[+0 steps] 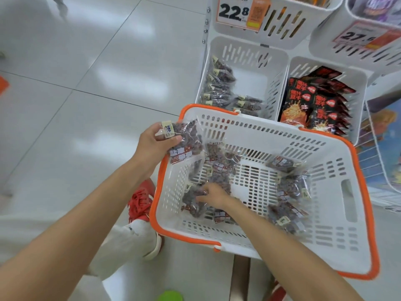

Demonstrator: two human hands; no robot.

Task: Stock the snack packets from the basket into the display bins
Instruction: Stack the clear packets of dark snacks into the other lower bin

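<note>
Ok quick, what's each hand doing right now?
Left hand: holding a snack packet over the basket rim.
Right hand: touching a loose packet in the basket; grip cannot be told.

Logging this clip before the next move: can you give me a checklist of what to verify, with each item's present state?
1. Left hand grips the held packet: ok, thumb across its label end.
2. Right hand has a hold on the basket packet: cannot tell; its fingers lie on it, grip hidden.
3. Left bin holds matching packets: ok.
4. Left bin has room: ok, part of its floor is bare.
5. Basket sits steady: cannot tell; its underside is hidden.
</note>
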